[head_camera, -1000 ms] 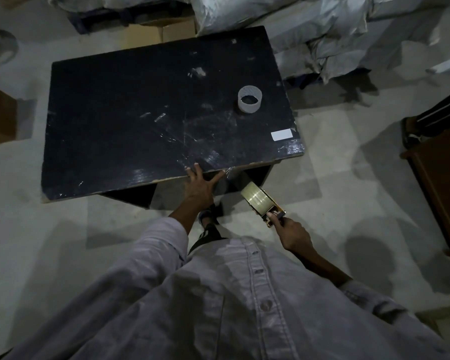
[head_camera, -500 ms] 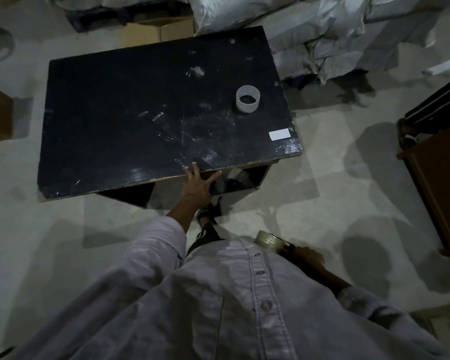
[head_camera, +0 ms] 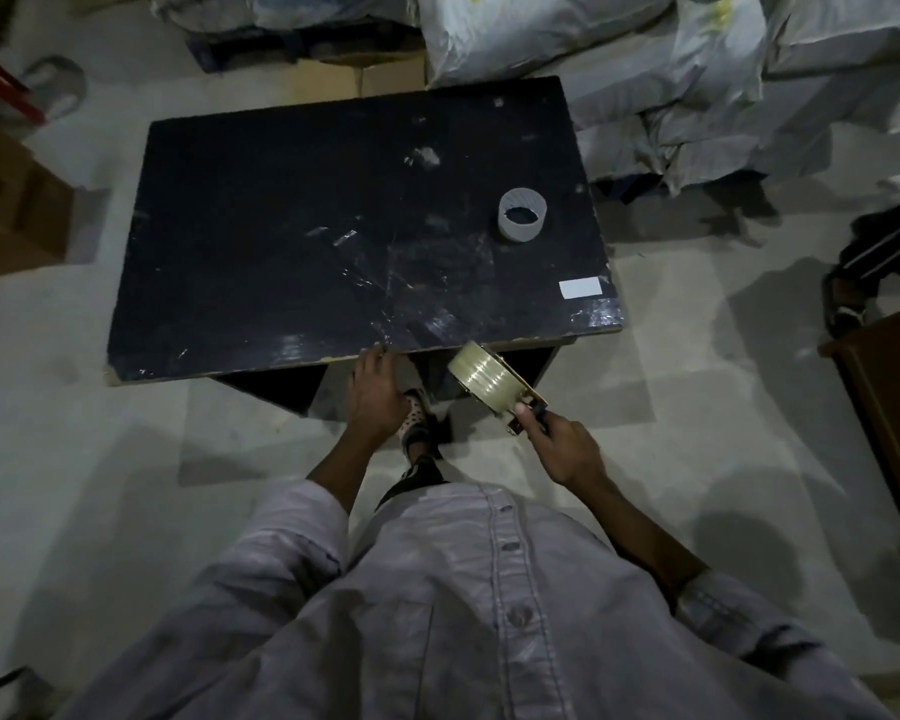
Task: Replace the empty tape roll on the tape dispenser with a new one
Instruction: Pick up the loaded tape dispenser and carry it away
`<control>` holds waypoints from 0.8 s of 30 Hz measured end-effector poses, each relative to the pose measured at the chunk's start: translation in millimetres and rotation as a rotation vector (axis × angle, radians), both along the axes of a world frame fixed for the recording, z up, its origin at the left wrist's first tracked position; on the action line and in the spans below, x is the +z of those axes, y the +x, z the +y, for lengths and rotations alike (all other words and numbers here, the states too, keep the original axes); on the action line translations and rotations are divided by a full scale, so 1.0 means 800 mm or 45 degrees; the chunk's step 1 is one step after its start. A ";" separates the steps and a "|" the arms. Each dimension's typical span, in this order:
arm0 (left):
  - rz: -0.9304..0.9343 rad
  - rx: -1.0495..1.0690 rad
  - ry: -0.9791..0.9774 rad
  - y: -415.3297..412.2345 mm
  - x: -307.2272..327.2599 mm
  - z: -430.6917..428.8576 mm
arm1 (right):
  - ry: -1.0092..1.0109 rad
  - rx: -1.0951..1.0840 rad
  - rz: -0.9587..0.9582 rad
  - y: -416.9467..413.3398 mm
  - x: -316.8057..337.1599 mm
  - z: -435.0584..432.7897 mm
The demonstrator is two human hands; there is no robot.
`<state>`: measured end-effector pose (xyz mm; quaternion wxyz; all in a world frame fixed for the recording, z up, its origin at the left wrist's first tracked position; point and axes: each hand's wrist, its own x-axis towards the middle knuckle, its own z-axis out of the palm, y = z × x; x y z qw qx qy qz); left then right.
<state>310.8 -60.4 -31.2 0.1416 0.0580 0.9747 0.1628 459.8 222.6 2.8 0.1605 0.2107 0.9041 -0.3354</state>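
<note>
Your tape dispenser (head_camera: 507, 394) carries a full yellowish tape roll (head_camera: 481, 375), tilted just off the near edge. The empty core (head_camera: 522, 215), pale and hollow, stands upright far right on the tabletop.

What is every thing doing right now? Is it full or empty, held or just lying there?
Tape dispenser: held up near the table's front edge, loaded with a full roll.
Empty tape roll: bare core, standing on end on the table, untouched.
Right hand: closed around the dispenser's handle.
Left hand: fingertips resting on the table's front edge, holding nothing.
Table: dark top, scuffed, with a white label stuck near the corner.
</note>
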 end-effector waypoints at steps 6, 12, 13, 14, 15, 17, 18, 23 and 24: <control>0.210 0.071 0.018 -0.017 0.035 -0.023 | 0.024 0.039 0.185 -0.074 0.025 -0.024; 0.349 0.100 -0.029 -0.052 0.049 -0.038 | 0.086 -0.034 0.286 -0.139 0.042 -0.043; 0.349 0.101 -0.032 -0.058 0.052 -0.038 | 0.102 -0.052 0.308 -0.149 0.044 -0.045; 0.351 0.108 -0.033 -0.064 0.055 -0.038 | 0.112 -0.071 0.318 -0.158 0.049 -0.049; 0.355 0.113 -0.030 -0.070 0.057 -0.038 | 0.113 -0.083 0.334 -0.168 0.050 -0.051; 0.351 0.120 -0.024 -0.081 0.062 -0.037 | 0.117 -0.112 0.349 -0.187 0.056 -0.056; 0.345 0.119 -0.024 -0.087 0.063 -0.036 | 0.125 -0.131 0.347 -0.196 0.060 -0.058; 0.318 0.136 -0.014 -0.112 0.062 -0.030 | 0.180 -0.174 0.362 -0.249 0.044 -0.064; 0.305 0.137 -0.023 -0.116 0.063 -0.029 | 0.192 -0.182 0.346 -0.258 0.040 -0.065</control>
